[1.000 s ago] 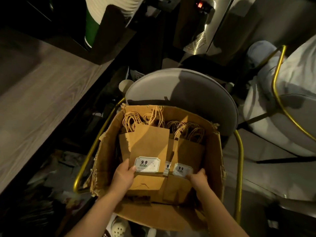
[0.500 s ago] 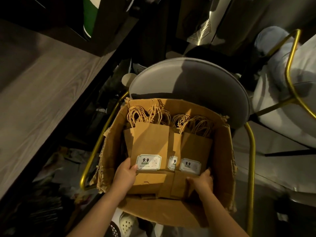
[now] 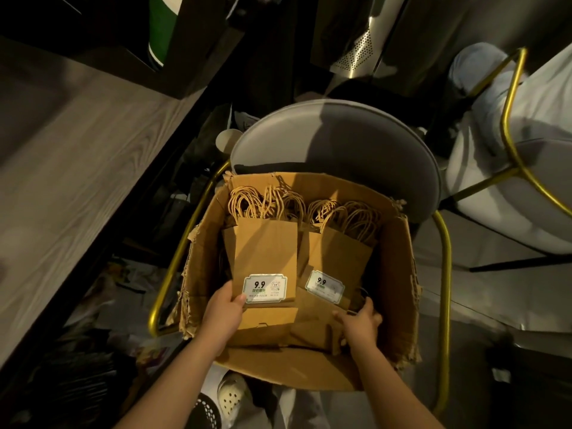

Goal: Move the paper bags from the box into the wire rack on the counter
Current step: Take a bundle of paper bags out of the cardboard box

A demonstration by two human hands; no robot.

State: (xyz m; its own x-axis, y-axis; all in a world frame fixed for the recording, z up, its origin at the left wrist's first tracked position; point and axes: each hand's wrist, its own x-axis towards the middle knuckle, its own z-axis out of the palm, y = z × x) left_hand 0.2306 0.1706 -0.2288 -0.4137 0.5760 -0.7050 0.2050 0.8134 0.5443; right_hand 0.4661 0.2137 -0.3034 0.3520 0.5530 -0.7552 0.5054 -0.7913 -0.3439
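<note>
Right now: the person is taking hold of the paper bags [image 3: 278, 261] while they lie in the box [image 3: 397, 274]; by the look of it, none has been lifted clear.
Where the bags are: two flat stacks lie side by side inside the box, which sits on the seat of a grey chair [image 3: 334, 140]. Their twisted handles [image 3: 263, 202] are at the far end and their folded bottoms at the near end.
Left hand: the left hand [image 3: 224, 317] grips the near end of the left stack [image 3: 264, 246]. The thumb lies on top just beside the white label [image 3: 264, 288], and the fingers are tucked under, out of sight.
Right hand: the right hand [image 3: 360, 325] is at the near right corner of the right stack [image 3: 340, 258], fingers curled down over its edge. How many bags they have gathered I cannot tell.
Doing it well: I would push both sets of fingers fully under, pinch the near ends so the pile does not fan out, and raise it level.
Watch for: the handles may tangle with each other or catch the far wall. The box walls are torn and soft, and the box only rests on a chair, so the pull should go straight up.
Where to next: the worktop [image 3: 77, 181] runs along the left; the wire rack is not in sight from here.
</note>
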